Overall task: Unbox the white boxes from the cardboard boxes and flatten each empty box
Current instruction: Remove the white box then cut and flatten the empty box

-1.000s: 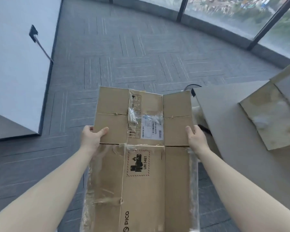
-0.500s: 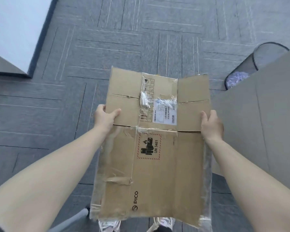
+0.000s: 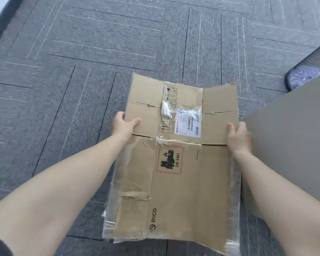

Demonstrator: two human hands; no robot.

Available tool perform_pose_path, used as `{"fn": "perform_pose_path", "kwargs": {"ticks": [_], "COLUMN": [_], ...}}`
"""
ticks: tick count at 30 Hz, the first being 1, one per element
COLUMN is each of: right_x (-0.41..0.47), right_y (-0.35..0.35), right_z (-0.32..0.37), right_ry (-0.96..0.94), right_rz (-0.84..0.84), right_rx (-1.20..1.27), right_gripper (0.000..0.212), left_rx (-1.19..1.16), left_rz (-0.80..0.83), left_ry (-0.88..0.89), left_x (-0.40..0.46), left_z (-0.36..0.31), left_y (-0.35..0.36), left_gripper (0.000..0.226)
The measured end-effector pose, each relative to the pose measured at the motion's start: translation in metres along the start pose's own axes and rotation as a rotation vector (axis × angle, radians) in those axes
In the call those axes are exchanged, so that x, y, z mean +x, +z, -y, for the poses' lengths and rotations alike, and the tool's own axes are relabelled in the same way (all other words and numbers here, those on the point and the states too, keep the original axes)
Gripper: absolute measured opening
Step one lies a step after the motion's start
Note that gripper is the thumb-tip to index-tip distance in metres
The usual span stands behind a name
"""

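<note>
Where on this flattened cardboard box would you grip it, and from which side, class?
Grip the flattened cardboard box at its two long side edges, by the crease where the end flaps meet the body. Come in from either side, as the left hand and right hand do; thin edges suit a thumb-on-top pinch.

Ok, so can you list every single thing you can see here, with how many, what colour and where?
flattened cardboard box: one, brown, middle of view, held above the floor
shipping label: one, white, on the box's upper middle
warning sticker: one, red hatched border with black print reading UN 3481, centre of the box
clear tape: torn strips, see-through, over the box's seams and edges
carpet floor: grey tiles, under everything
grey panel: one, grey, right side
waste bin: one, dark mesh with something pale bluish inside, top right edge
left hand: grips the box's left edge, thumb on top
right hand: grips the box's right edge
</note>
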State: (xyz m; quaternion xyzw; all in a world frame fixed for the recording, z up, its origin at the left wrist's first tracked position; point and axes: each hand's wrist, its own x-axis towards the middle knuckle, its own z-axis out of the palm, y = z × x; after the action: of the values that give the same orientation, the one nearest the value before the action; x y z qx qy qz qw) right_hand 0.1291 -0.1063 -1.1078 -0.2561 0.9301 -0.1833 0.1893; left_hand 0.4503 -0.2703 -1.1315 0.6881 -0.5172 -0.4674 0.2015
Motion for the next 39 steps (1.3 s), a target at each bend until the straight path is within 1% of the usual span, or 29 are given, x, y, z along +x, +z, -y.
{"fn": "perform_pose_path", "kwargs": {"ticks": [2,4,6,9,11,15,18,22,24,26,29,31,35,39], "right_x": [0.009,0.016,0.02,0.019,0.019,0.019,0.017,0.013,0.009,0.003,-0.013,-0.027,-0.073,-0.133], "right_y": [0.013,0.025,0.035,0.045,0.05,0.055,0.062,0.073,0.077,0.079,0.077,0.067,0.018,-0.063], "right_z": [-0.005,-0.011,-0.018,-0.026,-0.028,-0.025,-0.026,-0.033,-0.035,-0.034,-0.026,-0.014,0.028,0.085], "right_ry": [-0.005,0.012,0.046,0.088,0.092,0.072,0.077,0.123,0.126,0.086,-0.003,-0.06,-0.097,-0.139], "right_rz": [-0.006,-0.001,0.023,0.064,0.079,0.076,0.133,0.133,0.101,0.069,0.081,0.113,0.197,0.281], "right_rx": [-0.018,-0.045,-0.069,-0.116,-0.109,-0.071,-0.047,-0.125,-0.195,-0.287,-0.377,-0.38,-0.31,-0.231], "right_gripper": [0.037,0.037,0.037,0.041,0.042,0.04,0.043,0.055,0.06,0.066,0.077,0.077,0.064,0.05], "left_rx": [0.023,0.074,0.105,0.238,0.3,0.283,0.192,0.329,0.374,0.471,0.582,0.619,0.598,0.564], "left_rz": [0.056,0.124,0.15,0.108,0.064,0.041,0.074,0.09,0.092,0.079,0.061,0.071,0.159,0.264], "left_ry": [0.001,-0.001,-0.002,0.037,0.054,0.042,0.015,0.011,0.0,0.023,0.06,0.082,0.133,0.2], "left_x": [0.009,0.017,0.022,0.021,0.019,0.026,0.034,0.039,0.039,0.036,0.023,0.009,-0.037,-0.109], "left_z": [0.013,0.022,0.029,0.035,0.037,0.043,0.051,0.052,0.05,0.048,0.04,0.03,-0.018,-0.101], "left_y": [0.012,0.022,0.027,0.029,0.029,0.024,0.021,0.019,0.018,0.018,0.014,0.006,-0.024,-0.067], "left_gripper": [0.053,0.062,0.066,0.062,0.065,0.06,0.057,0.077,0.081,0.084,0.077,0.065,0.049,0.034]}}
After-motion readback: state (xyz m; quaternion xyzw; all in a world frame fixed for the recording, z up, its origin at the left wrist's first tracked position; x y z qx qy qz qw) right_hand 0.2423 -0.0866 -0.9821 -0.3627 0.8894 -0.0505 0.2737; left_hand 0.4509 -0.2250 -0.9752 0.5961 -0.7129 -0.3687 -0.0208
